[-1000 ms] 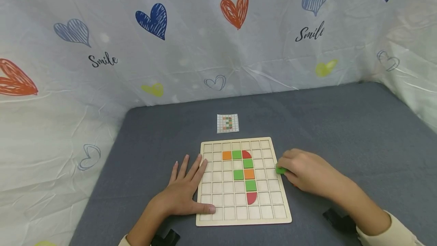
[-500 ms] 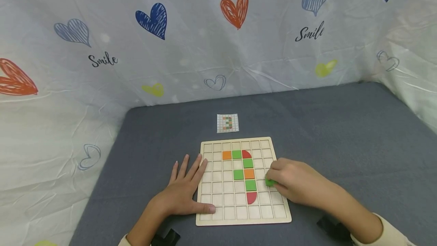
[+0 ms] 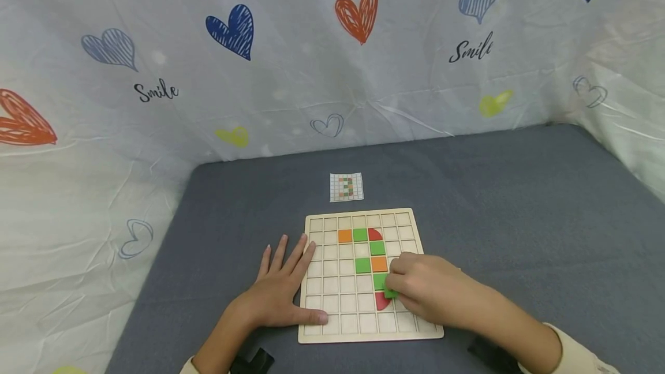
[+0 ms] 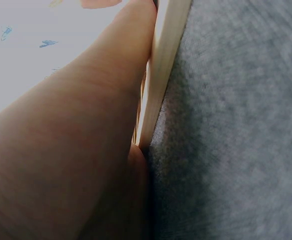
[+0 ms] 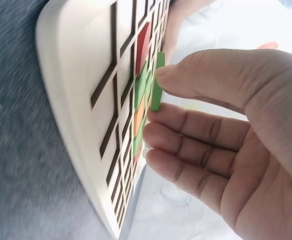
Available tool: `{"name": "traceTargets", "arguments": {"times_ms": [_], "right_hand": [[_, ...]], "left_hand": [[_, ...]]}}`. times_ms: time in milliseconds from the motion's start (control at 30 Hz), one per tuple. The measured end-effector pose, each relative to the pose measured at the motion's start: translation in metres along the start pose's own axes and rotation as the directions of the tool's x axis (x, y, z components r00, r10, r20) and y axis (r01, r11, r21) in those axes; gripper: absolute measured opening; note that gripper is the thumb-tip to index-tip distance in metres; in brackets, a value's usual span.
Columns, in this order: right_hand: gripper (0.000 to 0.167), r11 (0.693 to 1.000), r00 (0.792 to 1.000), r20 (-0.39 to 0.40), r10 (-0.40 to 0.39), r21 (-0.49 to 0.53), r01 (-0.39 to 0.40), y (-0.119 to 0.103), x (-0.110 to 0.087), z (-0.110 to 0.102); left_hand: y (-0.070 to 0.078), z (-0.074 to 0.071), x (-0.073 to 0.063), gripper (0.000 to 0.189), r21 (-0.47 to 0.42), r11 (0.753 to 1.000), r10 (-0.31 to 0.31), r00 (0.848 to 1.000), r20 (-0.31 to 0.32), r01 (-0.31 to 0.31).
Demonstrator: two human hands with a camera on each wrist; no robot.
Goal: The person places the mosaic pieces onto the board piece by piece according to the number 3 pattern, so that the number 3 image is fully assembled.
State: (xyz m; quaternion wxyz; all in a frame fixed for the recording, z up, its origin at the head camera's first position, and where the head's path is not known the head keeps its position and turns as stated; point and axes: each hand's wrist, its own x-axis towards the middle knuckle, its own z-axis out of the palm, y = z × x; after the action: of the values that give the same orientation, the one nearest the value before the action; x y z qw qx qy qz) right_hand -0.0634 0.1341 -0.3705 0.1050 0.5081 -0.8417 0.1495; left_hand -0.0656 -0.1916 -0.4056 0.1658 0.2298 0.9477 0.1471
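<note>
A pale wooden grid board [image 3: 332,324] lies on the table with orange, green and red tiles set in some squares. My left hand [image 3: 280,296] lies spread at its left edge, thumb and fingertips over the rim. Between thumb and fingers my right hand [image 3: 433,287] pinches a green square tile [image 5: 158,82], held just above the board. In the head view that tile overlaps a seated green tile [image 3: 380,281] and the lower red rounded tile [image 3: 381,301]. An orange tile [image 3: 379,264] and another red rounded tile [image 3: 374,235] sit farther up the same column.
Behind the board lies a small printed card [image 3: 347,187] with a coloured grid pattern. Grey cloth [image 3: 249,201] covers the table. A white curtain [image 3: 291,74] with hearts hangs at the back and sides.
My right hand has carried the green tile from the board's right edge leftward and nearer to me, over the tile column. The left hand has stayed in place.
</note>
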Motion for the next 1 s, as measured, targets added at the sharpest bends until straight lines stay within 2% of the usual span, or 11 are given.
{"name": "traceTargets", "arguments": {"times_ms": [333, 733, 1000], "right_hand": [[0.021, 0.998, 0.998, 0.033, -0.057, -0.011, 0.058, -0.011, 0.011, 0.005], [0.022, 0.997, 0.994, 0.087, -0.073, -0.027, 0.075, -0.018, 0.021, 0.011], [0.025, 0.992, 0.993, 0.071, -0.094, -0.075, 0.099, -0.019, 0.025, 0.017]], "left_hand": [[0.001, -0.001, 0.0, 0.123, -0.001, 1.0, 0.003, 1.0, 0.003, -0.003], [0.0, 0.0, 0.001, 0.126, 0.012, 1.0, -0.012, 1.0, 0.006, 0.012], [0.0, 0.001, 0.001, 0.126, 0.017, 1.0, -0.012, 1.0, -0.002, 0.012]]}}
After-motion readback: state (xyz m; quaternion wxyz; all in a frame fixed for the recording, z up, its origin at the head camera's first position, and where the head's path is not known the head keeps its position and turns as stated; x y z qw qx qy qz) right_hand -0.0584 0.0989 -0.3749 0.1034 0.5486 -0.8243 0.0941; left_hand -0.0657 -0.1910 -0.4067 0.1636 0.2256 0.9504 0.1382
